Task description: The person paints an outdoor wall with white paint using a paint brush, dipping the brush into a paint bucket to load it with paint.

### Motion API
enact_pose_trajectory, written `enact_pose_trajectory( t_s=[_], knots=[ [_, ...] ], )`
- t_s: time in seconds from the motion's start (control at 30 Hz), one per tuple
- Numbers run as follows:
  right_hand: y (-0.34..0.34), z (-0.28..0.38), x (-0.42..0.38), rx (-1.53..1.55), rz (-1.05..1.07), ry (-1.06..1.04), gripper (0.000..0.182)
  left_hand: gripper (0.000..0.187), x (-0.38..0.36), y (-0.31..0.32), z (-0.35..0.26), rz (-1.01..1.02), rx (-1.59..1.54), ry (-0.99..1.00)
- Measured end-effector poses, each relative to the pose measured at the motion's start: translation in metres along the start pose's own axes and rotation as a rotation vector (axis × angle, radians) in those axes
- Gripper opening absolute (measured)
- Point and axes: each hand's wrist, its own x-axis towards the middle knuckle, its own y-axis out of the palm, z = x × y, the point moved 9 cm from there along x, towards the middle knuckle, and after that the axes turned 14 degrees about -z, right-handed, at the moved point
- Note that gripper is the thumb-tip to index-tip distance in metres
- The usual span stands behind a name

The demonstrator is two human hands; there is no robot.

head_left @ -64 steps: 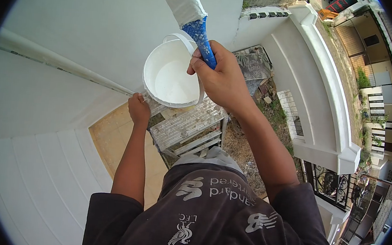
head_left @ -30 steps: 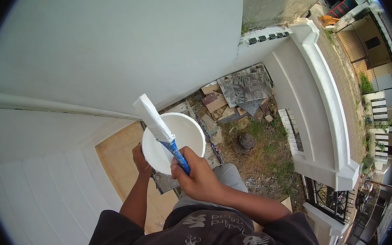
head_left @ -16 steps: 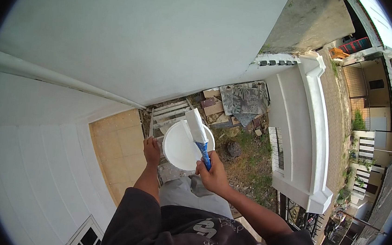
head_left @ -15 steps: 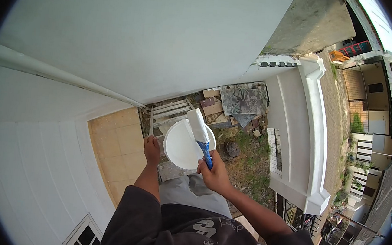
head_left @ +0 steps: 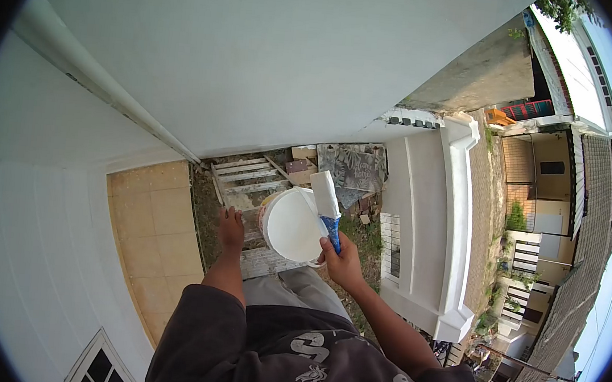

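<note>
Here's the big pale wall [head_left: 259,56], filling most of the upper view, coated evenly with no wet edge showing, so how much is done and how much is left can't be told. Over to the white garden wall [head_left: 427,216], running down the right with houses [head_left: 552,169] beyond it; it too looks pale throughout. Tan floor tiles [head_left: 164,229] lie at left, and a white pipe [head_left: 103,93] slants along the big wall, grimy along its lower edge. Down below, wooden slats [head_left: 250,168] with worn white on them, then a leafy-patterned sign [head_left: 352,167] lying by broken pieces, grass [head_left: 371,240] nearby.

And the bucket [head_left: 265,220], right in front of the body, between the hands, mouth facing up, all white inside; where paint ends and plastic begins, hard to say. Its handle seems to run to the right hand [head_left: 343,261]. That hand's fingers are wrapped round the blue grip of the brush [head_left: 325,193], its bristles thick with white, raised over the bucket's far side and off the wall. The left hand [head_left: 231,229] is beside the bucket, fingers slightly bent; whether they grip anything, can't tell.
</note>
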Motion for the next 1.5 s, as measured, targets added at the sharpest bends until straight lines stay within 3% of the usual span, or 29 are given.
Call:
enact_pose_trajectory(
  t_s=[0.23,0.37,0.4,0.47,0.6,0.7,0.83,0.9,0.93,0.97,1.13,1.2,1.23,1.3,1.5],
  knots=[
    [-0.010,-0.003,0.015,-0.082,0.074,-0.128,0.024,0.034,0.004,0.010,0.002,0.107,0.054,-0.059],
    [-0.013,0.012,0.017,-0.182,0.113,-0.169,0.025,0.037,0.003,0.003,-0.005,0.389,0.224,-0.071],
    [-0.013,0.009,0.019,-0.193,0.141,-0.171,0.025,0.048,0.003,0.010,-0.001,0.424,0.315,-0.004],
    [-0.007,0.011,0.024,-0.195,0.202,-0.181,0.024,0.054,-0.003,-0.024,-0.012,0.543,0.295,-0.059],
    [-0.002,0.004,0.029,-0.165,0.314,-0.170,0.024,0.044,-0.013,-0.067,0.005,0.345,-0.101,-0.213],
    [0.006,0.018,0.033,-0.169,0.419,-0.170,0.024,0.039,-0.047,-0.092,0.057,0.267,-0.304,-0.305],
    [0.018,0.035,0.021,-0.108,0.517,-0.197,0.023,0.036,-0.086,-0.158,0.070,0.210,-0.302,-0.368],
    [0.022,0.038,0.019,-0.063,0.516,-0.196,0.023,0.036,-0.089,-0.169,0.049,0.207,-0.375,-0.360],
    [0.022,0.038,0.019,-0.035,0.505,-0.187,0.024,0.035,-0.085,-0.192,0.003,0.270,-0.501,-0.447],
    [0.022,0.037,0.018,-0.010,0.494,-0.180,0.026,0.034,-0.078,-0.195,-0.030,0.336,-0.566,-0.397],
    [0.026,0.032,0.016,0.048,0.510,-0.174,0.020,0.040,-0.069,-0.143,-0.161,0.719,-0.938,-0.307],
    [0.028,0.029,0.015,0.046,0.503,-0.158,0.020,0.043,-0.078,-0.128,-0.200,0.906,-1.071,-0.497],
    [0.028,0.025,0.015,0.034,0.490,-0.142,0.020,0.042,-0.081,-0.122,-0.215,0.911,-1.152,-0.495],
    [0.031,0.012,0.018,0.097,0.490,-0.108,0.021,0.041,-0.089,-0.110,-0.235,0.925,-1.317,-0.493],
    [0.029,-0.001,0.009,0.322,0.491,0.006,0.028,0.032,-0.090,-0.117,-0.230,0.885,-1.156,-0.468]
  ],
)
